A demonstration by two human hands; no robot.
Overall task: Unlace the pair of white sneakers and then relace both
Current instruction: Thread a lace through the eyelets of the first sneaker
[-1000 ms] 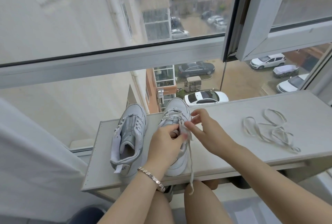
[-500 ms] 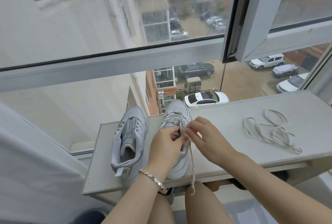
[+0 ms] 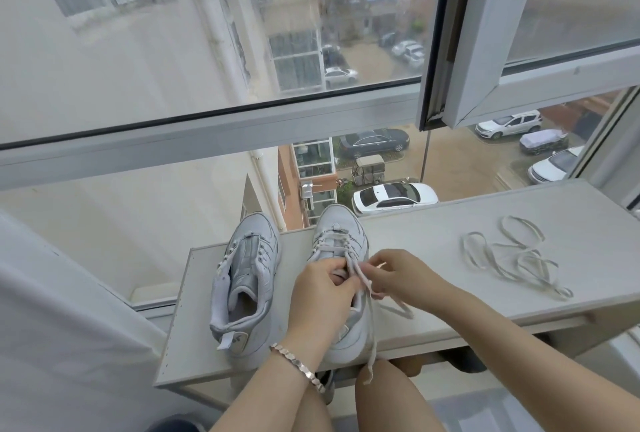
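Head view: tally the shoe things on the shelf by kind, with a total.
Sneakers: 2 (unlaced sneaker, part-laced sneaker)
Laces: 2 (loose lace, threaded lace)
Total: 4

Silver bracelet (image 3: 298, 364) on my left wrist: small flat angular links, shiny. My left hand (image 3: 322, 296), right hand (image 3: 398, 279) bare. Forearms (image 3: 519, 348) bare up to frame edge; thighs (image 3: 391, 397) bare too.
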